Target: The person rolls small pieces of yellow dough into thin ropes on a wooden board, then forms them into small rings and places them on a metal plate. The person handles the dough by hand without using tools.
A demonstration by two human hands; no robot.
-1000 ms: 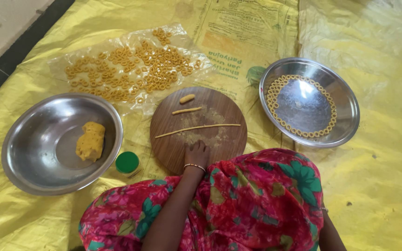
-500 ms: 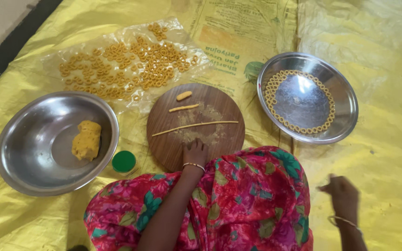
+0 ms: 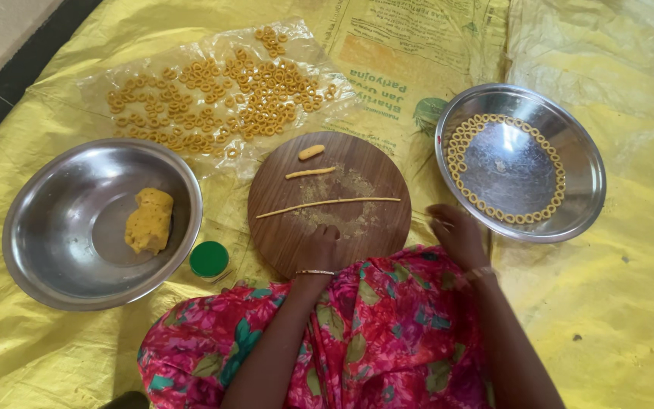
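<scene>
Two hands rest at the near edge of the round wooden board [image 3: 329, 203], which serves here as the landmark. The left hand [image 3: 318, 248] sits on the board's near rim with its fingers curled together, pinching nothing that shows. The right hand [image 3: 457, 233] lies just off the board's right edge, fingers loosely bent and empty. Across the middle of the board runs a long thin dough rope [image 3: 328, 207], laid flat as if rolled out there, with two short dough pieces [image 3: 310, 162] beyond it.

Left of the board a steel bowl [image 3: 62, 273] keeps the yellow dough lump [image 3: 149, 220] within reach; a small green lid [image 3: 210, 259] lies between bowl and board. Right of the board a steel plate [image 3: 580, 182] carries small rings in a neat circle along its rim. Beyond the board a clear plastic sheet [image 3: 100, 83] holds many more rings, spread apart, likely to dry. Under everything lies a yellow woven sack [image 3: 630, 303] with a printed green-and-orange panel beyond the board.
</scene>
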